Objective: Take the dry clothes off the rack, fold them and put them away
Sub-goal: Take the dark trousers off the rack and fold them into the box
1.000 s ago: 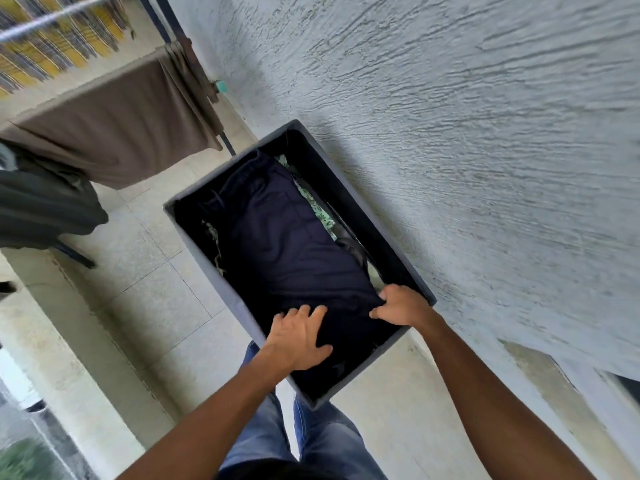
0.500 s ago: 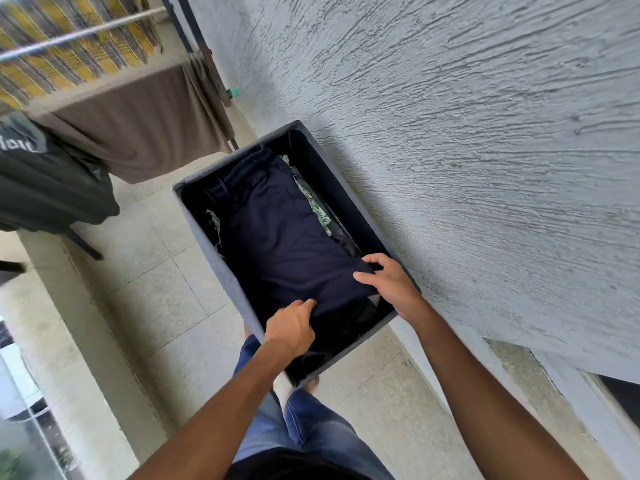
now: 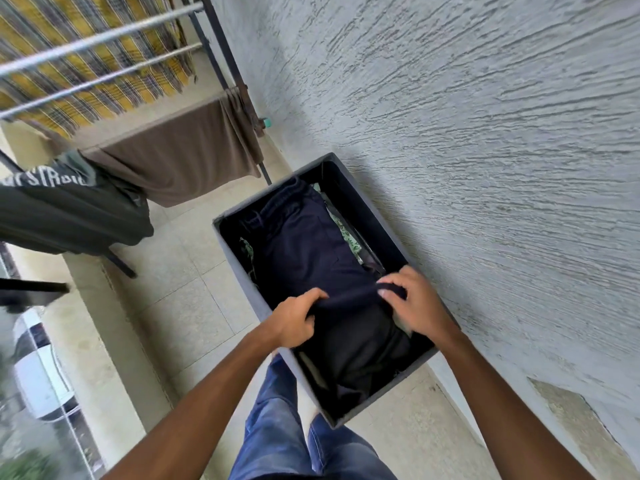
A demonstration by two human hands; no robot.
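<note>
Both hands, left hand (image 3: 294, 320) and right hand (image 3: 412, 303), pinch the navy trousers' (image 3: 304, 244) folded edge inside the grey box (image 3: 239, 278), probably atop other clothes.

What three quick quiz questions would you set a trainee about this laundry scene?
1. True or false: the left hand and the right hand both grip the navy trousers.
2. The trousers lie in: A) a drawer, B) the grey box, C) a washing machine.
3. Fill in: the plain cloth hanging on the rack nearest the box is ___ in colour.

Key: 1 true; 2 B; 3 brown.
</note>
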